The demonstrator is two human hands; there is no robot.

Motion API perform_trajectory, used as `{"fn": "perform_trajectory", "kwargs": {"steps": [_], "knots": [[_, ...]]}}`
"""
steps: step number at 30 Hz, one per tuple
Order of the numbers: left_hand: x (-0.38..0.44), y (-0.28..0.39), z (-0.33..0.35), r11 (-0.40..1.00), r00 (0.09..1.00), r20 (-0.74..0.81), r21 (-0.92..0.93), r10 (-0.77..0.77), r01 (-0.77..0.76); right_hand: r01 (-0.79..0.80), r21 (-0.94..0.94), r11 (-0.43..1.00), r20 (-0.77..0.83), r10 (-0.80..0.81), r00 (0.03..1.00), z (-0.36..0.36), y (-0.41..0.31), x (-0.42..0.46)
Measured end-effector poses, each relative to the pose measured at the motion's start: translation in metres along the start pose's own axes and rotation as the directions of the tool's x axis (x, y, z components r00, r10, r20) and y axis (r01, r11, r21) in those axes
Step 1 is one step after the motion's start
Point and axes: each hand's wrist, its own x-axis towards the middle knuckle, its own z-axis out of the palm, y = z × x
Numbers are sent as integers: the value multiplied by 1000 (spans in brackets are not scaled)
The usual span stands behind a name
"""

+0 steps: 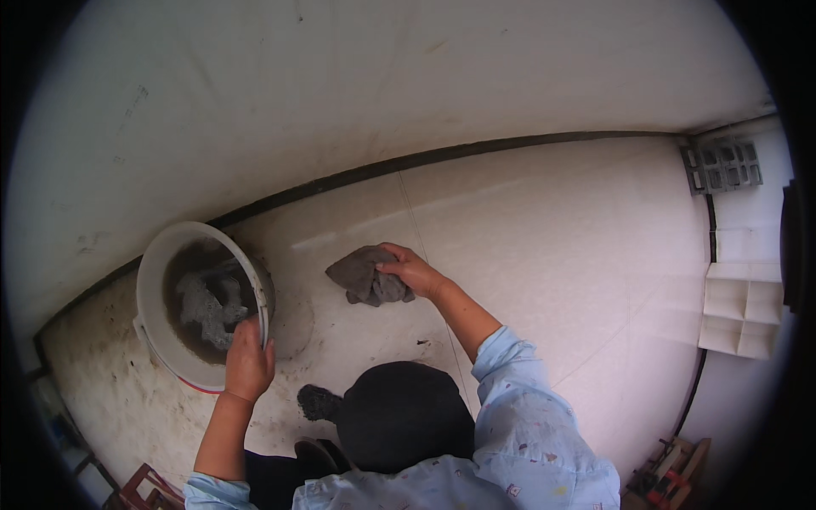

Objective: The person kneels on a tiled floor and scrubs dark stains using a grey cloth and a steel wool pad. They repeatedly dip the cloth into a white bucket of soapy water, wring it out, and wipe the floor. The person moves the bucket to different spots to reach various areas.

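Observation:
My left hand (250,361) grips the near right rim of a white plastic bucket (153,280), which leans to one side. Inside lies murky grey water (185,274) with patches of foam on top. In my right hand (411,271) is a bunched grey cloth (363,271), over the pale floor (523,255) to the right of the bucket. Whether the cloth touches the floor I cannot tell. Dirt marks and stains cover the floor around the bucket, while the part to the right looks lighter.
A white wall (382,76) with a dark base strip (446,153) runs behind the bucket. At the far right are grey hollow blocks (727,166) and a white compartment rack (743,312). Wooden pieces (669,475) lie lower right; a red frame (150,488) stands lower left.

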Motion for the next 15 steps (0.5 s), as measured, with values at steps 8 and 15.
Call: {"fn": "perform_trajectory", "kwargs": {"steps": [8,15], "knots": [[4,2,2,1000,1000,-9,0,4,-4,53,-575,817,-396,-334,855,-124,-48,-10],[4,5,2,1000,1000,-9,3,-7,7,-275,-957,98,-271,-643,716,-45,33,14]]}}
